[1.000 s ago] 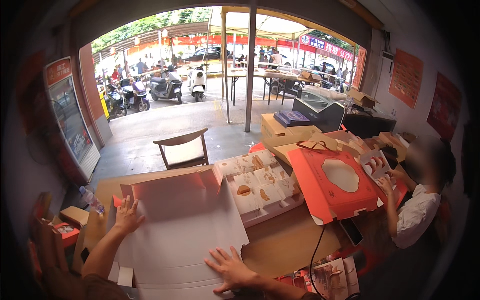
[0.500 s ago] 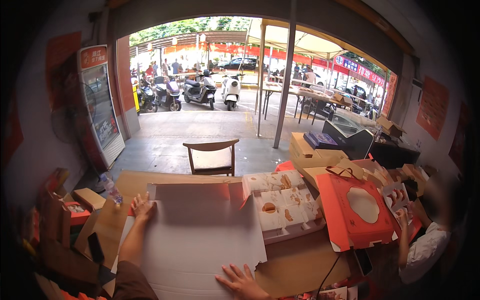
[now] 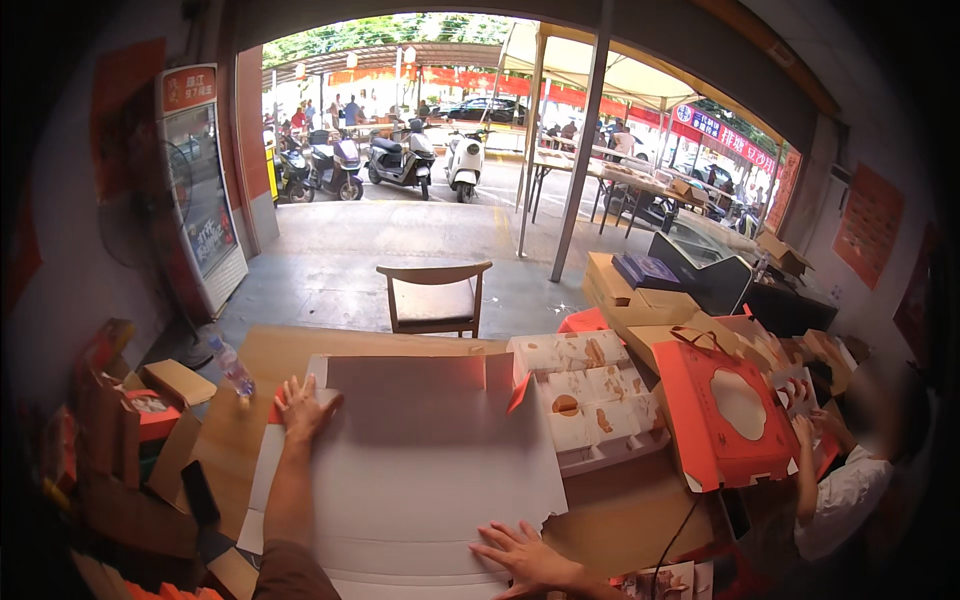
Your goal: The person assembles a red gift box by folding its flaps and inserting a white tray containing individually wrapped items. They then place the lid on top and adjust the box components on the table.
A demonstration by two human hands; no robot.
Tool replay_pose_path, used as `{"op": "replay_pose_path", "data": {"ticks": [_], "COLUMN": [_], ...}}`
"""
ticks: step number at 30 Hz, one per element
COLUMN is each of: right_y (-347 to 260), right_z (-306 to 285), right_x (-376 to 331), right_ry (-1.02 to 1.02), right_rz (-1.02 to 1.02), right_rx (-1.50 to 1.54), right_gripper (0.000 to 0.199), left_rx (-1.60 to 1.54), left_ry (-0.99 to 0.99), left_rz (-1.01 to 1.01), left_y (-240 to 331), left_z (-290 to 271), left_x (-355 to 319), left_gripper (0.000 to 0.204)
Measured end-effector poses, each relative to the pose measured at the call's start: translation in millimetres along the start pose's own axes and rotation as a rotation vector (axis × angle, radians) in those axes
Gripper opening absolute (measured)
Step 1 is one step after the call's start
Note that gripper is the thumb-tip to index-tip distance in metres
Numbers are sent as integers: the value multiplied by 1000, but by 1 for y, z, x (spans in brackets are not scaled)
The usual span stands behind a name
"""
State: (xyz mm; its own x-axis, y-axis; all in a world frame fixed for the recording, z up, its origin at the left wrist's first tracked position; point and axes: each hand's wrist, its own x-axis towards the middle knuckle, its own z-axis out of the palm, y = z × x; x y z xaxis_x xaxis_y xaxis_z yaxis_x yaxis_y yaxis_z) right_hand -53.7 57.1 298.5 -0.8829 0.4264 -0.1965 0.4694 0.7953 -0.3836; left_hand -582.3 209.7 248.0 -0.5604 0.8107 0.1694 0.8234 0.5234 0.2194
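From the head camera, the large flat white cardboard box blank with red-edged flaps (image 3: 420,470) lies spread on the brown wooden worktop (image 3: 620,510) before me. I judge it could slide or crease crookedly if I press unevenly. My left hand (image 3: 303,408) rests flat, fingers spread, on its far-left corner; my right hand (image 3: 520,552) presses open-palmed on the near edge, grasping nothing.

Flat carton (image 3: 420,470) near edge cut off; co-worker's face blurred.

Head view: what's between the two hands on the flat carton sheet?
Only bare white cardboard of the carton sheet lies between the left hand and right hand, as the head view shows.
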Motion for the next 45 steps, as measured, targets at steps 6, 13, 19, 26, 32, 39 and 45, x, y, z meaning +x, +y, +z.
{"op": "replay_pose_path", "data": {"ticks": [6,13,19,26,32,39,45], "right_y": [12,115,178,184,199,229,242], "right_z": [-102,-159,-129,-129,-129,-154,-165], "right_x": [36,106,142,174,199,218,219], "right_ry": [49,111,392,329,535,656,770], "right_rz": [143,363,379,561,589,628,621], "right_rx": [-175,-130,-304,-409,-616,-286,39], "right_gripper": [106,72,74,96,99,95,59], "left_rx": [-14,-14,-6,56,18,24,3], "left_ry": [-40,-55,-70,-116,-128,-86,-54], "left_rz": [12,9,3,-21,-22,-19,-22], "left_y": [3,0,2,-3,5,-6,-2], "left_z": [-9,-7,-6,-5,-11,5,-3], "left_x": [-3,0,2,2,2,10,7], "left_gripper": [115,116,116,115,111,109,102]}}
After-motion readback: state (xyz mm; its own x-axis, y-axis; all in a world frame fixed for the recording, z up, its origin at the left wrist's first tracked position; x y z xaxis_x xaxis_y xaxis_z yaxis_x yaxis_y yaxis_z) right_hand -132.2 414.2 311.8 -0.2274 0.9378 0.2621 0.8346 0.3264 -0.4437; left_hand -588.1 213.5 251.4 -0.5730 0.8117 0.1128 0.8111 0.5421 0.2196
